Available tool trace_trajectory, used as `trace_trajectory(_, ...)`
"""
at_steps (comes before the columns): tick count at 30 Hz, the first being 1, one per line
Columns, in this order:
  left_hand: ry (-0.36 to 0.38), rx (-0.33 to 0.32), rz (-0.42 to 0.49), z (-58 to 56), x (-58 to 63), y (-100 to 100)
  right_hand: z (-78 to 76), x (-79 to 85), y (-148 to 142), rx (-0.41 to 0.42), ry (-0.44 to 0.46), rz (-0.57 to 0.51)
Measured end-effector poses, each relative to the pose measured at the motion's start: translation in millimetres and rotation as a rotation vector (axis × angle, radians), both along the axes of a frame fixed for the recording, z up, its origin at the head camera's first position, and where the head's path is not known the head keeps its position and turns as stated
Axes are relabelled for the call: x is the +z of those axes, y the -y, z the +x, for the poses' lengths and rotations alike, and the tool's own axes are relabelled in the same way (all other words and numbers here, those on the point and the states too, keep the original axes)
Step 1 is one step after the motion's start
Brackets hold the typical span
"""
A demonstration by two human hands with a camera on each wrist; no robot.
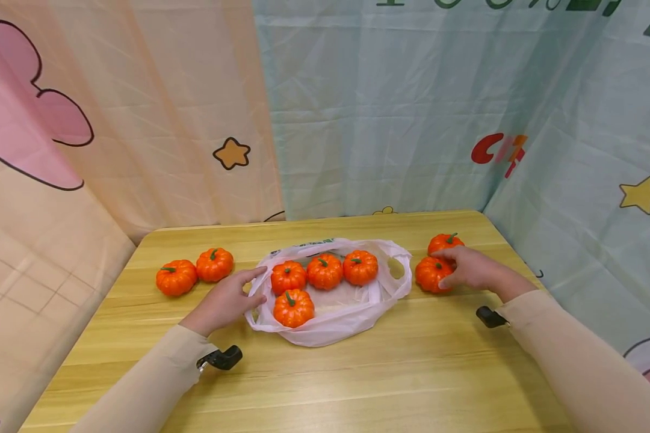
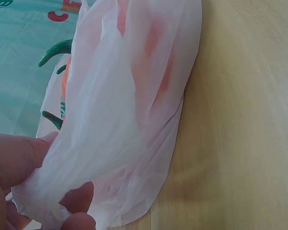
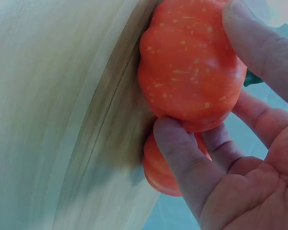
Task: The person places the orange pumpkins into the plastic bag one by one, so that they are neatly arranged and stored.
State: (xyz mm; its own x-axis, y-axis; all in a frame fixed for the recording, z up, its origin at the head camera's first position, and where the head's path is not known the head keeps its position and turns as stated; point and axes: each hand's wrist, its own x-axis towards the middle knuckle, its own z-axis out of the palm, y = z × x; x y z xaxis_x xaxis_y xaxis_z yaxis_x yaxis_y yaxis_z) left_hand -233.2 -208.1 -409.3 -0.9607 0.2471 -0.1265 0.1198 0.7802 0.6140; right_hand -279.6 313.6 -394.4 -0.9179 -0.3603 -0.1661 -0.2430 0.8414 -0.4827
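My left hand [image 1: 229, 300] pinches the left handle of a thin white plastic bag [image 1: 336, 328], whose mouth gapes upward on the table. Inside the bag sit several small orange pumpkins [image 1: 325, 272] with green stems. In the left wrist view the bag film [image 2: 96, 124] runs between thumb and fingers, with orange showing through it. To the right of the bag, my right hand [image 1: 472, 269] grips another small pumpkin [image 3: 189, 64], thumb on one side and fingers on the other. A further pumpkin [image 1: 445, 242] lies right behind it, partly covered.
Two more pumpkins [image 1: 176, 278] lie side by side at the left of the wooden table [image 1: 357, 385]. Printed cloth curtains [image 1: 379, 120] hang behind the table's back edge and along both sides. Black wrist mounts [image 1: 224, 358] stick out from both sleeves.
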Motion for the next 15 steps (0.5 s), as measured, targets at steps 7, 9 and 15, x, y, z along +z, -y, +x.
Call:
trace_trajectory(7,-0.006,-0.001,0.004,0.1,0.1,0.0,1.4,0.9,-0.1,-0.016,0.015,-0.013)
trace_trajectory(9,-0.009,-0.001,0.005,0.1,0.1,-0.2,1.0,1.1,0.5,-0.021,0.021,-0.012)
trace_trajectory(15,-0.010,-0.005,0.004,0.6,0.7,-0.3,-0.1,-0.1,1.2,-0.022,0.026,-0.018)
